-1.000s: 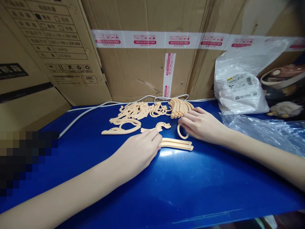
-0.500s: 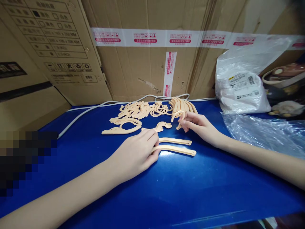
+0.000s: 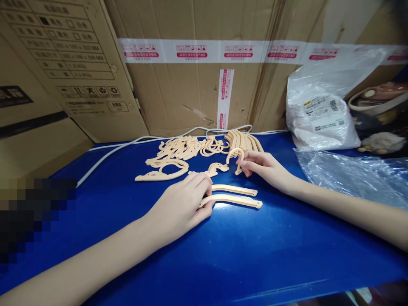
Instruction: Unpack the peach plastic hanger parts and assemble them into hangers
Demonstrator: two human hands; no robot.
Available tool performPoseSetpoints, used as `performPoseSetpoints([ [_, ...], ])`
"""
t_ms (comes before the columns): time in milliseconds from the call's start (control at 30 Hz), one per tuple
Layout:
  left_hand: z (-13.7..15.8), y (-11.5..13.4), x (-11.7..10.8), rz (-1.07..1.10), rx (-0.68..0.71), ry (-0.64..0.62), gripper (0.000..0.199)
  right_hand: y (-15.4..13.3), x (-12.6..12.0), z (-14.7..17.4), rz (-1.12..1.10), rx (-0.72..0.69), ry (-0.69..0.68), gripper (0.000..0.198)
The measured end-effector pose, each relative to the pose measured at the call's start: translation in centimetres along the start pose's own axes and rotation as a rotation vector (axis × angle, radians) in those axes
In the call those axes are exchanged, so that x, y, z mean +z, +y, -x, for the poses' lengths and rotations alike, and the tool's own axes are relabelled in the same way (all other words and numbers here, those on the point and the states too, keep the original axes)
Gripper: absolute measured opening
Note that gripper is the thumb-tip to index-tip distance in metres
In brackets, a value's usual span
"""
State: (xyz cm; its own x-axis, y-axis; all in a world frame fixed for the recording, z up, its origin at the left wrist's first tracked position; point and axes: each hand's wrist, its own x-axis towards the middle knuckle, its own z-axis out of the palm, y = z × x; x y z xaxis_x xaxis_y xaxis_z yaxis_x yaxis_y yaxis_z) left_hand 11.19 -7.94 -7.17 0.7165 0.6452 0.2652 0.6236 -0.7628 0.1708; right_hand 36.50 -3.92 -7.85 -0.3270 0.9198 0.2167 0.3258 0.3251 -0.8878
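Two long beige plastic arms, like folding-hanger arms, lie side by side on the blue tabletop (image 3: pixel 242 246). My left hand (image 3: pixel 181 197) pinches the left end of the nearer arm (image 3: pixel 237 199); the farther arm (image 3: pixel 236 188) runs behind those fingers. A C-shaped beige piece (image 3: pixel 236 151) stands upright in my right hand (image 3: pixel 266 168), gripped between thumb and fingers at its right side. Between the hands lies a hook-shaped piece (image 3: pixel 219 167), its left part hidden by my left hand. To the left rests a looped beige piece (image 3: pixel 159 175) with a long flat arm.
Behind are a pile of small hooked pieces (image 3: pixel 180 147), several curved rings (image 3: pixel 213 146) and a stack of long arms (image 3: pixel 245 139). A white cable (image 3: pixel 108 158) runs along the cardboard boxes (image 3: pixel 178 93). At right are a white plastic bag (image 3: pixel 323 121) and clear film (image 3: pixel 338 174).
The C-shaped piece in my right hand has turned slightly and shifted a little left. My left hand keeps its hold on the nearer arm. The view has moved slightly.
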Motion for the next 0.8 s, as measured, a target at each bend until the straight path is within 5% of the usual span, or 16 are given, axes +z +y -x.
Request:
performPoseSetpoints([
  [367,-0.08,0.05,-0.27,0.037,0.001,0.093,0.006,-0.13,-0.16,0.01,0.022,0.013,-0.027,0.021],
  [800,-0.11,-0.27,-0.38,-0.118,0.051,0.016,0.02,-0.13,-0.15,0.07,0.024,0.014,-0.041,0.021],
])
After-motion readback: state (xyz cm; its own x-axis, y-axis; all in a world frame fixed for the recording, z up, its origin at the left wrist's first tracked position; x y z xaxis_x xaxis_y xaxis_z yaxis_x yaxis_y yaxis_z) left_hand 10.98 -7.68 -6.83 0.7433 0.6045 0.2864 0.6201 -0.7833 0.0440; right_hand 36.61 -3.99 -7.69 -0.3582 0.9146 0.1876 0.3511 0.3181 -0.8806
